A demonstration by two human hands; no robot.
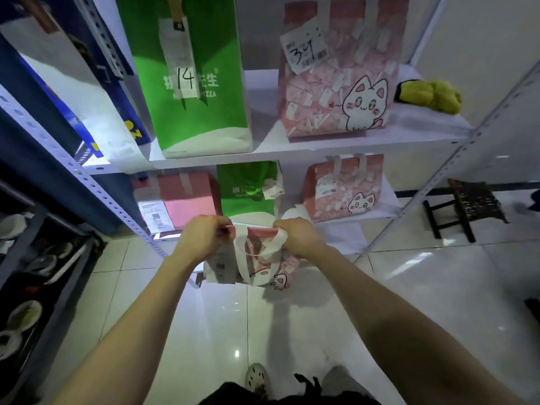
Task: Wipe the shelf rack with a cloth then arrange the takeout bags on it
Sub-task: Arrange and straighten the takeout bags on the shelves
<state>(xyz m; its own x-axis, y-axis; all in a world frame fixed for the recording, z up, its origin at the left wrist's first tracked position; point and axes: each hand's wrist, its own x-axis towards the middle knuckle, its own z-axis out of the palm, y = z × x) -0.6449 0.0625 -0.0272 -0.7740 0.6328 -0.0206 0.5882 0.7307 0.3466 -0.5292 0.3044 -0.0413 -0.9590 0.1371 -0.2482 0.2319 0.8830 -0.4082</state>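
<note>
I hold a pink takeout bag with a cat print (257,264) by its top edge, above the floor in front of the white shelf rack (292,152). My left hand (204,238) grips the bag's left top corner and my right hand (298,236) grips the right corner by the white handle. The upper shelf carries a green bag marked 14 (193,83) and a pink cat bag with a tag (336,77). A yellow-green cloth (429,96) lies at the right end of that shelf. Below stand a pink bag (178,200), a green bag (248,188) and another pink cat bag (344,188).
A second metal rack (38,200) on the left holds a blue box and bowls lower down. A small dark wooden stool (464,209) stands on the glossy tiled floor to the right. My shoes (257,378) show at the bottom edge.
</note>
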